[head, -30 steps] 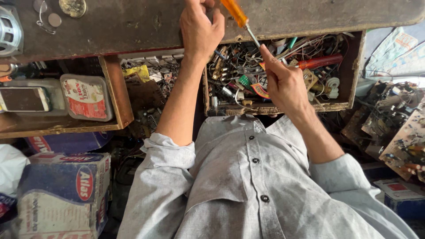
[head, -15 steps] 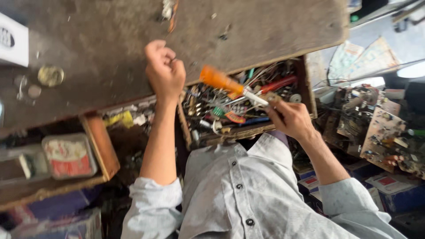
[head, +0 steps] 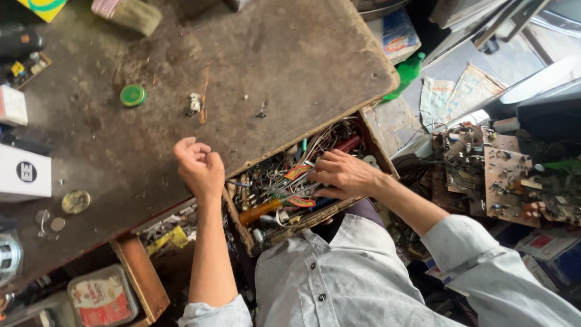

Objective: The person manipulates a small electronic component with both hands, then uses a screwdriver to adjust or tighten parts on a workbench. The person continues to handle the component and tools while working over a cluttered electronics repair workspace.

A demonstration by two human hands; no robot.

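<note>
A scarred, dark wooden workbench (head: 260, 66) fills the upper part of the view, with an open drawer (head: 339, 209) pulled out from under its near edge, crammed with wires, small metal parts and tools. The left hand (head: 200, 166) rests on the bench edge just left of the drawer, curled into a loose fist that holds nothing visible. The right hand (head: 342, 174) reaches down into the drawer, palm down, fingers (head: 318, 175) spread and bent over the tangle of wires (whether they pinch anything underneath cannot be told). Just below and to the left of the right hand, between the two hands, an orange-handled screwdriver (head: 263, 211) lies in the drawer among the clutter, untouched by either hand. Beyond the left hand, farther up the bench, sit a small green round lid (head: 132, 95) and a little white part (head: 194, 103). To the left of the left hand lie a white box (head: 24, 174) and a brass-coloured disc (head: 76, 201). Below the left forearm is a red-and-white tin (head: 101, 298). Well to the right of the right hand, bare circuit boards (head: 505, 181) are heaped up.
</note>
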